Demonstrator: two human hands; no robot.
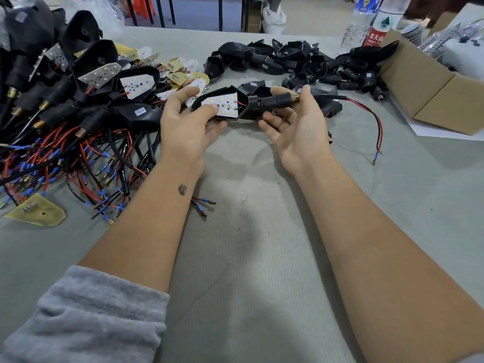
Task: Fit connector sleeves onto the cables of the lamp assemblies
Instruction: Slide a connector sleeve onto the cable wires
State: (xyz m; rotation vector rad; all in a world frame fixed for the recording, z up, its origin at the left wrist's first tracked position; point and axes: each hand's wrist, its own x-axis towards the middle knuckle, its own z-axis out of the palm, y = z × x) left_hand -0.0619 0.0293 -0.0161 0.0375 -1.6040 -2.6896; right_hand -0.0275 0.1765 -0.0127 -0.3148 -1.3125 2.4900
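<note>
Nearest the camera, a grey sleeve [86, 313] covers the left forearm at about 7 o'clock, and both bare forearms reach up over the grey bench [248, 258]. At the centre, the left hand [187, 124] grips a lamp assembly [225, 106], thumb pressed on its white LED board and the other fingers curled beneath the black housing. Just to its right, the right hand [296, 127] holds the black connector sleeve [272, 100] that sits on the assembly's stem, thumb along the top near the brass threaded tip, the lower fingers loosely curled under it (whether they touch is unclear). From that tip a red and black cable [377, 127] runs toward 3 o'clock and drops to the bench, ending in a blue terminal.

At 9 to 10 o'clock lies a heap of wired lamp assemblies [65, 100] with tangled red and black leads. A yellow board [39, 213] lies at 8 o'clock. Farther off, at 12 to 1 o'clock, sits a pile of empty black housings [282, 58]; a cardboard box [429, 90] stands at 2 o'clock, with plastic bottles [372, 22] behind.
</note>
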